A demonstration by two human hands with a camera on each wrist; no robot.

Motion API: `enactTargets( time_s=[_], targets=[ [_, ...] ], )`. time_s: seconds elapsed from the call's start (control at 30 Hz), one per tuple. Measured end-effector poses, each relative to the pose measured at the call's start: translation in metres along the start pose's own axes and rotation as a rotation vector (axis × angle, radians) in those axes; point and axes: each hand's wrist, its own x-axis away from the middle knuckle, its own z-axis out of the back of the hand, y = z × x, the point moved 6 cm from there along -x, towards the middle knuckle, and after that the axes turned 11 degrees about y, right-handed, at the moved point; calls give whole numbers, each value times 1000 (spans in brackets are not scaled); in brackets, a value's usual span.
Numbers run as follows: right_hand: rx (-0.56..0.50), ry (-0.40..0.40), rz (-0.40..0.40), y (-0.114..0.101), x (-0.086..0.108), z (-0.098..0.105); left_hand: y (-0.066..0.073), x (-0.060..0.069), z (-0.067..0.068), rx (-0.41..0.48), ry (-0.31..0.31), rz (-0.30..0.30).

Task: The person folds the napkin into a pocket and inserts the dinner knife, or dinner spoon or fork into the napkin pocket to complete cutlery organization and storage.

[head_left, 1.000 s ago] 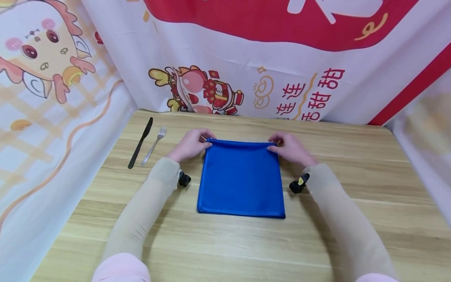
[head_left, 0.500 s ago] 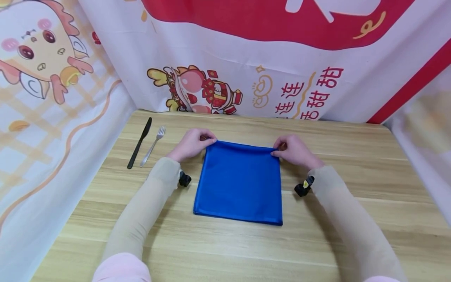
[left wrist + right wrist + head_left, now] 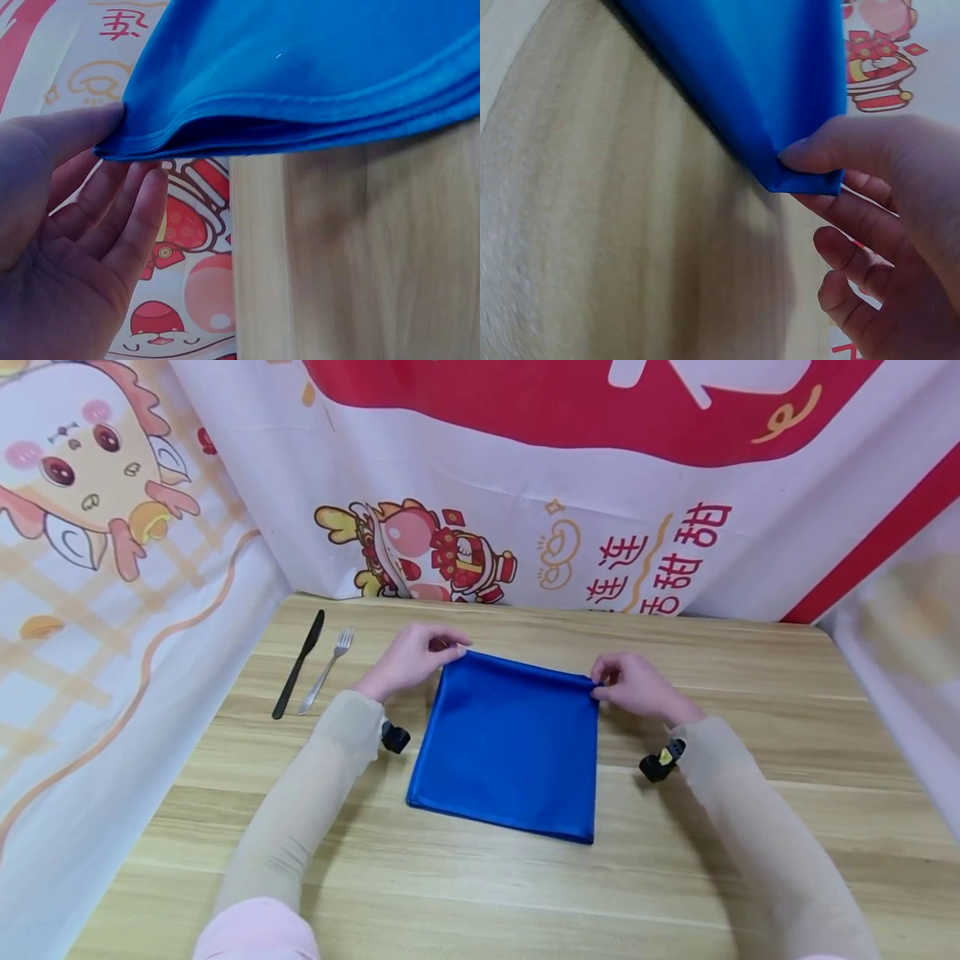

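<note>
A blue cloth (image 3: pixel 513 747), folded into a layered square, lies on the wooden table, turned slightly clockwise. Its far edge is lifted a little between both hands. My left hand (image 3: pixel 416 658) pinches the far left corner; in the left wrist view the thumb lies on top of the cloth (image 3: pixel 300 60) and the fingers below, with several hemmed layers showing at the side. The far right corner is pinched by my right hand (image 3: pixel 637 685). In the right wrist view, the thumb presses on the cloth (image 3: pixel 780 90) near its hemmed corner, and the lower fingers are loosely bent.
Left of the cloth, a black knife (image 3: pixel 298 664) and a silver fork (image 3: pixel 327 670) lie side by side on the table (image 3: pixel 420 893). A printed white and red curtain (image 3: pixel 540 485) hangs behind the table's far edge, with another on the left side.
The cloth has turned clockwise, its near right corner swinging toward me and left. My right hand has shifted right and nearer; the left has moved slightly right. Both keep their grip.
</note>
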Motion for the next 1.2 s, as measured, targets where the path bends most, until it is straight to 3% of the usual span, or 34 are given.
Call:
enactTargets(
  time_s=[0.23,0.37,0.57,0.8,0.97,1.1,1.2],
  targets=[
    [103,31,52,-6,5,18,1,-1,-1,-42,-57,-19],
    [171,41,67,-6,7,27,3,-2,-2,-31,-52,-22],
    [192,102,64,-4,9,42,8,-4,-6,-14,-47,-33],
    [320,152,131,-6,10,53,17,-8,-16,-8,-69,-71],
    [365,144,118,-5,9,58,23,-11,-20,-12,-75,-80],
    [417,191,126,-6,6,65,26,-16,-21,-14,-70,-87],
    [385,227,105,-5,2,68,27,-21,-20,-1,-41,-92]
  ],
)
